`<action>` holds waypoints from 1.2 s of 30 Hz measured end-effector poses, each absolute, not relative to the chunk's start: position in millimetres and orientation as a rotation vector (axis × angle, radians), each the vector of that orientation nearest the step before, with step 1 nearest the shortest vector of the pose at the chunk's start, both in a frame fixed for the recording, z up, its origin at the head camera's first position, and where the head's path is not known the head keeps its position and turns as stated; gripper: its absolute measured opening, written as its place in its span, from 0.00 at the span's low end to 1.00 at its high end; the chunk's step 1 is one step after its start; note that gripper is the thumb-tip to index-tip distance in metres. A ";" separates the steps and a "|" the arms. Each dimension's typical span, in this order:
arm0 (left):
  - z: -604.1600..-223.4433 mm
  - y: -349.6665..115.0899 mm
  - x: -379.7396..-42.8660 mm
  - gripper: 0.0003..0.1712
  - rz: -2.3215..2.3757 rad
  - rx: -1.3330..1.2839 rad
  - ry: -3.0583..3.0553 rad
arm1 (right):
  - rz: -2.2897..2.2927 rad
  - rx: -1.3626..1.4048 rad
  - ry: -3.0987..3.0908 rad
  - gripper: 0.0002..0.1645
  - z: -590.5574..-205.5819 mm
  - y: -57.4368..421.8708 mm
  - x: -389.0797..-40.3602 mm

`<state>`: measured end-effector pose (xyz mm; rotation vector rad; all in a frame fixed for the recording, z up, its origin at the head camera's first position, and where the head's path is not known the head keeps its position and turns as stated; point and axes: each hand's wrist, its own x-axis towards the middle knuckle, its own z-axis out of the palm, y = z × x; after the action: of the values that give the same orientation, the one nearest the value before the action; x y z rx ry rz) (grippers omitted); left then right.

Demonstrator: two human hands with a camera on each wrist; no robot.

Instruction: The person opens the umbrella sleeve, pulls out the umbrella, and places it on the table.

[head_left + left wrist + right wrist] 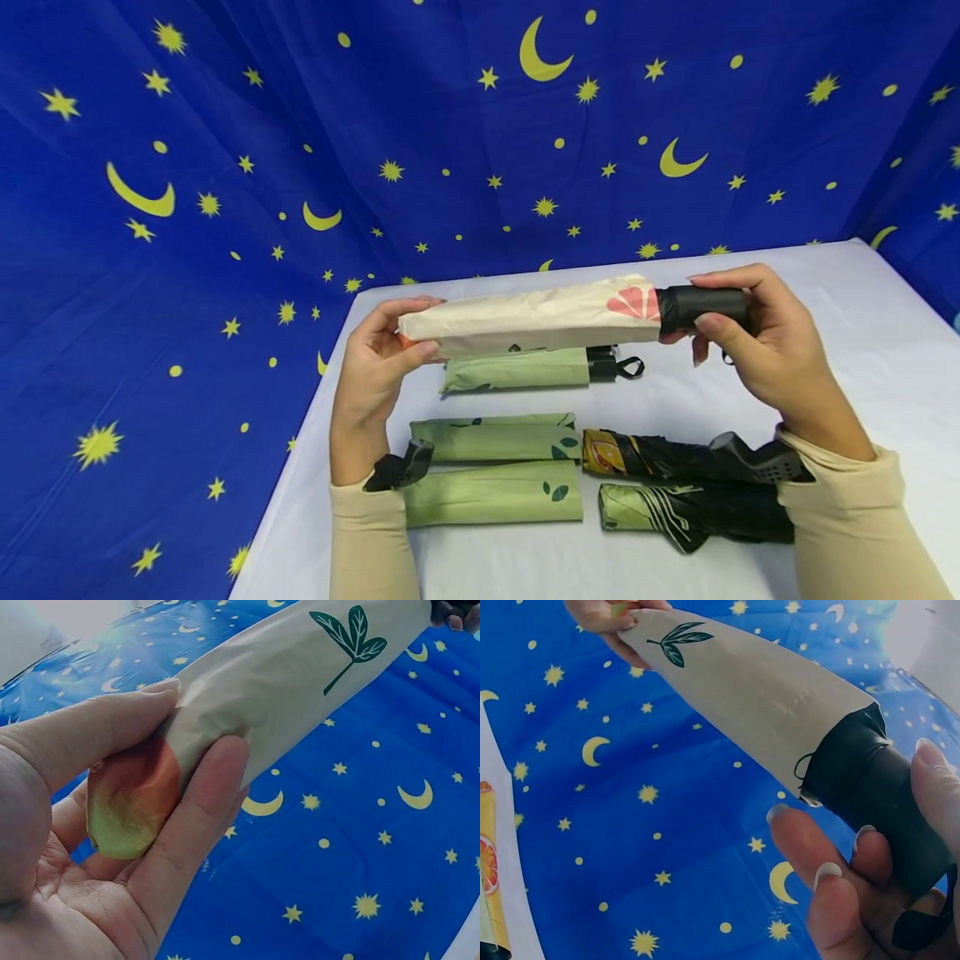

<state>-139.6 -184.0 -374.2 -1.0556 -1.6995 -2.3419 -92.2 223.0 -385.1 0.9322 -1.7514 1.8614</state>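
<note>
A folded umbrella in a cream sleeve (525, 317) is held level above the table between both hands. My left hand (375, 358) pinches the sleeve's left end between thumb and fingers; in the left wrist view that end shows an orange and green patch (135, 799). My right hand (772, 342) grips the black handle (701, 308), which sticks out of the sleeve's right end. A pink flower print marks the sleeve near the handle, and a dark green leaf print (681, 643) shows in the right wrist view. A black wrist loop (922, 926) hangs by the right fingers.
Behind the held umbrella lies a green umbrella (517, 371) with a black handle and loop. Two green leaf-print sleeves (495, 496) lie nearer, left of two dark folded umbrellas (697, 512). The white table (300, 525) meets a blue star-and-moon cloth (450, 108).
</note>
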 end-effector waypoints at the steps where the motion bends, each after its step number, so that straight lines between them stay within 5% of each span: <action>1: -374.1 -184.1 -139.6 0.24 -2.340 -1.061 -1.699 | 1.853 0.921 -1.746 0.21 -385.4 223.5 -91.9; 14: -377.0 -186.8 -144.6 0.25 -2.354 -1.194 -1.586 | 1.858 0.815 -1.689 0.20 -383.4 223.7 -90.5; 36: -374.9 -185.3 -143.9 0.23 -2.383 -0.997 -1.533 | 1.899 0.702 -1.607 0.22 -385.3 226.1 -92.0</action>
<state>-143.9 -185.3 -374.9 -0.9967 -1.5331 -2.3833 -92.0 226.1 -385.3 0.7015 -1.6073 1.8986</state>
